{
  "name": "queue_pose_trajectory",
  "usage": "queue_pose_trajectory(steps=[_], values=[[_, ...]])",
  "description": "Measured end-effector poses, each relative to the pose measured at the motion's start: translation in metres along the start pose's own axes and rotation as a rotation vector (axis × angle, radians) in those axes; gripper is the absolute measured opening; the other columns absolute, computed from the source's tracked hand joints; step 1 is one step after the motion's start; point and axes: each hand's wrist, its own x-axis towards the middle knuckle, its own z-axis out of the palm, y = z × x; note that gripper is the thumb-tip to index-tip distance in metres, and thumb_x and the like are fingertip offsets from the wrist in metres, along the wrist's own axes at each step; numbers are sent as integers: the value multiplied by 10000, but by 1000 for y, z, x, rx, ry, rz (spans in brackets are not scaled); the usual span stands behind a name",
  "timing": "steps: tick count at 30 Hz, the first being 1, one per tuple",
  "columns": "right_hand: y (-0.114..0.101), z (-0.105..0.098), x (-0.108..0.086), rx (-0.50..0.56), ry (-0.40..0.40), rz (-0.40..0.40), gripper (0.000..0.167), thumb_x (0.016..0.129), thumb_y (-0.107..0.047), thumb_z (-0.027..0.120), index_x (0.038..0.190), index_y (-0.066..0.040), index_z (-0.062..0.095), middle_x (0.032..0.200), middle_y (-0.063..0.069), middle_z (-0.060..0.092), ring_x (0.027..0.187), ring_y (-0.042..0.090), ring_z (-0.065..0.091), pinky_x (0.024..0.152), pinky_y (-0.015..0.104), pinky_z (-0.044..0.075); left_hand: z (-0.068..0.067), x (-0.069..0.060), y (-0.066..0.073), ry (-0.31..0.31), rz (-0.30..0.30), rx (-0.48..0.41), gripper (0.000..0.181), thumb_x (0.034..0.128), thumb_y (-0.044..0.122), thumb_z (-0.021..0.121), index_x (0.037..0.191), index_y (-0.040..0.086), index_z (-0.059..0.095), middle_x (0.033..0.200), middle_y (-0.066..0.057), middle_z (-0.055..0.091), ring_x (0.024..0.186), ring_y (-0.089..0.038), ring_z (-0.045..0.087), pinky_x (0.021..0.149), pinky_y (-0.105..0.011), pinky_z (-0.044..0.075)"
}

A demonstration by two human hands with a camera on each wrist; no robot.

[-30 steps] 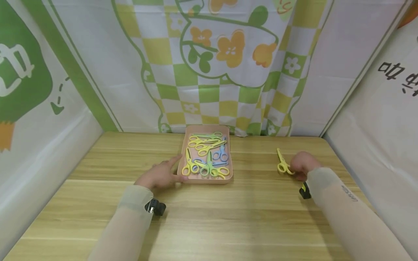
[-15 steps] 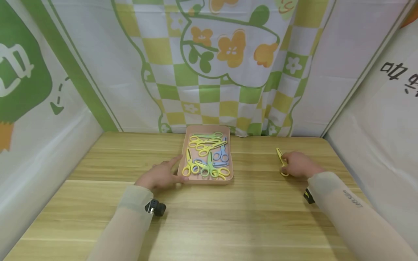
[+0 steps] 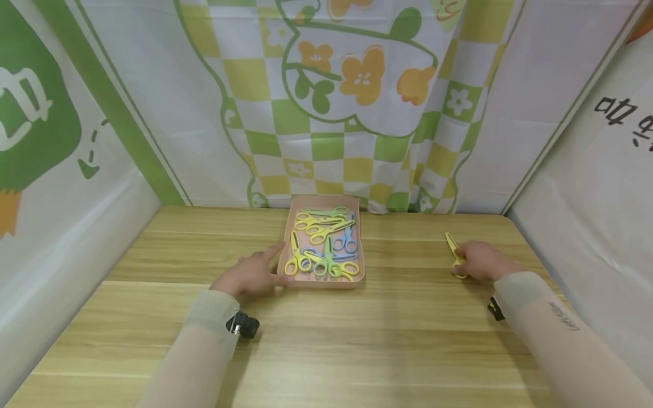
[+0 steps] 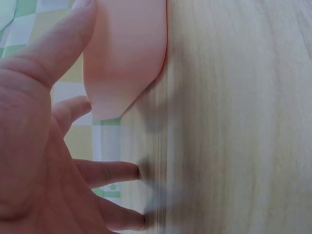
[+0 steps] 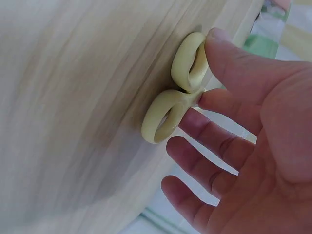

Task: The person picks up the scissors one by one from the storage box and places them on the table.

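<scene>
My left hand [image 3: 250, 275] rests at the near left corner of a pink tray [image 3: 318, 283], fingers spread and fairly straight. In the left wrist view its thumb and index finger touch the tray wall [image 4: 126, 58], while other fingertips meet the table. Inside the tray lie several children's scissors in yellow, green and blue, such as a green pair [image 3: 326, 260]. Off to the right, my right hand [image 3: 482, 260] pinches yellow scissors [image 3: 452, 242] on the table, blades pointing away. In the right wrist view, thumb and index finger touch beside their handle loops [image 5: 158, 117]; the blades are hidden there.
A wooden table [image 3: 326, 351] carries everything. A checkered green, yellow and white curtain [image 3: 326, 147] hangs right behind the tray. White printed sheets close off the left side [image 3: 102, 215] and the right side [image 3: 586, 187].
My right hand first went left onto the yellow scissors' handles, then shifted right, and the scissors moved right with it and turned slightly. The left hand and tray stay put.
</scene>
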Motion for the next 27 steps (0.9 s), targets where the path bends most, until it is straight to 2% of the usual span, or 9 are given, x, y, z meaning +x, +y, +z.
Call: queue_pose_trajectory(steps=[3,6,8,10,13,19,27], values=[[11,-1,-8,-6,2,17,244,862,-218,755,850,-8,630,763,70,589,704,231,534,699,448,470,1,0,0,-1,-5,2,1001,859,572,710,1615,202,168,1518,-270,367,1428,-467,230,1118,-674,38],[24,-2,-16,-7,-4,63,402,848,-226,764,1060,103,670,974,240,679,916,406,635,837,542,492,2,0,0,-3,-7,3,996,860,564,713,1616,212,168,1521,-266,365,1432,-464,223,1120,-671,38],[33,-2,-22,-14,-12,103,521,849,-253,766,1168,139,637,1119,311,648,1071,509,586,906,594,461,3,1,0,-6,-9,2,993,862,557,715,1616,216,166,1522,-264,364,1436,-458,218,1123,-665,36],[41,-3,-28,-12,-16,143,593,850,-281,767,1217,154,604,1194,341,606,1139,555,526,933,621,435,2,0,0,-7,-6,2,995,863,558,714,1616,208,166,1520,-270,364,1433,-466,217,1119,-671,38],[53,-5,-34,-10,-17,178,603,847,-299,768,1217,149,606,1208,342,597,1152,570,504,934,628,428,1,0,0,-5,-1,6,1002,860,574,707,1615,197,167,1511,-281,370,1429,-474,221,1115,-678,37],[72,-7,-42,-6,-14,194,587,831,-270,778,1177,173,610,1188,344,603,1143,582,496,944,622,419,1,1,-1,1,5,6,1001,859,580,705,1612,182,179,1505,-279,382,1419,-472,249,1110,-685,35],[78,-13,-50,-19,-38,194,597,834,-284,778,1160,185,604,1162,344,613,1107,580,523,909,624,439,0,-1,0,-8,4,2,1009,857,597,696,1616,201,161,1519,-265,367,1431,-472,217,1109,-686,31]])
